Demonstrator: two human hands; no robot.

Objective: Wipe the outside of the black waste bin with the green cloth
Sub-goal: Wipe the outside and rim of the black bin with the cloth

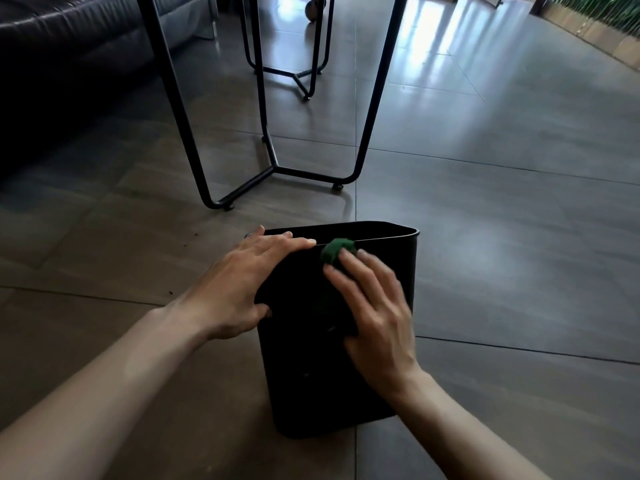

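Note:
The black waste bin [311,382] stands upright on the tiled floor in front of me. My left hand [239,289] grips its near left corner, fingers laid over the rim and thumb on the near wall. My right hand [374,313] lies flat with straight fingers on the near wall, pressing the green cloth [334,252] against it. A bunched part of the cloth shows past my fingertips just below the rim; the rest is hidden under the hand. The right hand looks slightly blurred.
Black metal table legs [273,168] stand just beyond the bin, with a second frame [298,74] farther back. A dark sofa [69,46] fills the upper left. Grey floor tiles [502,202] stretch to the right, toward a planter edge [606,32].

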